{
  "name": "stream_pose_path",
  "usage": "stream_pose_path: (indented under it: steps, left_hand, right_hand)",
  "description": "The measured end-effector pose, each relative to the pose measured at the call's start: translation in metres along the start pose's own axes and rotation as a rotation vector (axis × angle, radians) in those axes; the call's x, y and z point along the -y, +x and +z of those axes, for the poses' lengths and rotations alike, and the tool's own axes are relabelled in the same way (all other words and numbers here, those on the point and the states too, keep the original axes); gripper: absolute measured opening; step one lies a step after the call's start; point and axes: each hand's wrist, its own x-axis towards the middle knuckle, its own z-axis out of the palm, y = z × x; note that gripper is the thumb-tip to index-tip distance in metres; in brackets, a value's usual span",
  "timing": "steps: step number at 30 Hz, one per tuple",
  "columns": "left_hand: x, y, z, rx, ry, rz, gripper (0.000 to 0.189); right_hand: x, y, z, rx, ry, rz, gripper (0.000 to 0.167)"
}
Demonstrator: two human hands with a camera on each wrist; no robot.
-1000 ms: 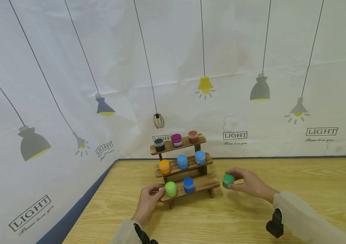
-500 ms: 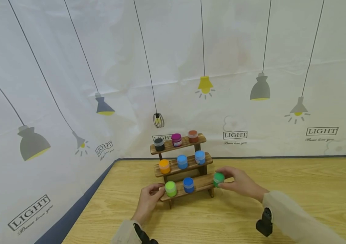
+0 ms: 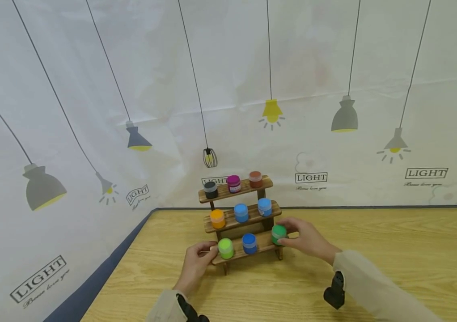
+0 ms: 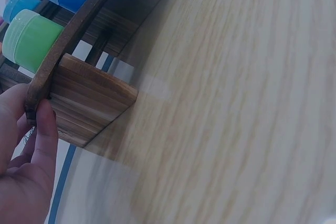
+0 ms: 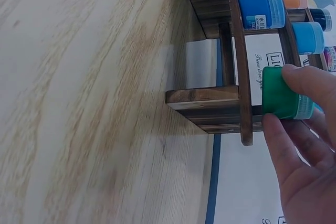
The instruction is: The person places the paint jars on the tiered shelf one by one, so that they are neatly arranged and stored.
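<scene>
A three-tier wooden stand (image 3: 261, 241) holds small paint jars. My right hand (image 3: 309, 241) grips a green jar (image 5: 281, 94) between thumb and fingers at the right end of the bottom tier; whether its base touches the plank, I cannot tell. The left end of that plank is pinched by my left hand (image 4: 29, 166). Beside those fingers sits a light green jar (image 3: 226, 248), and a dark blue jar (image 3: 249, 243) stands mid-plank. The middle tier carries an orange jar (image 3: 217, 218) and two light blue jars (image 3: 241, 213).
On the top tier are a black jar (image 3: 211, 190), a magenta jar (image 3: 234, 184) and a brown jar (image 3: 255, 179). The stand rests on a wood-grain table (image 3: 393, 246). Behind it hangs a white backdrop (image 3: 244, 134) printed with lamps.
My right hand has carried the green jar leftward, from beside the stand to the right end of the bottom tier. The left hand has kept its place on the plank.
</scene>
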Motion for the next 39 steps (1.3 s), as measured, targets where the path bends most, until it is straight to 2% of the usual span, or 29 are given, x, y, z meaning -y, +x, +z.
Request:
stream_pose_path:
  steps: [5,11,17,26,39]
  left_hand:
    - [0.001,0.001,-0.001,0.006,-0.003,0.0,0.033]
    - [0.002,0.001,-0.001,0.027,-0.024,0.0,0.031]
    - [0.001,0.0,-0.001,0.012,-0.013,-0.003,0.033]
    - [-0.001,0.0,0.001,-0.015,0.002,0.007,0.033]
    - [0.001,0.001,0.0,-0.004,-0.007,-0.006,0.032]
  right_hand:
    - [-0.002,0.003,0.003,-0.004,0.011,-0.008,0.044]
    - [-0.004,0.004,0.009,-0.006,0.016,0.019,0.044]
    - [-0.005,0.004,0.014,-0.004,0.022,0.041,0.043]
    - [-0.005,0.003,0.016,-0.017,0.022,0.015,0.036]
    - [-0.006,0.003,0.017,-0.025,0.023,0.03,0.035]
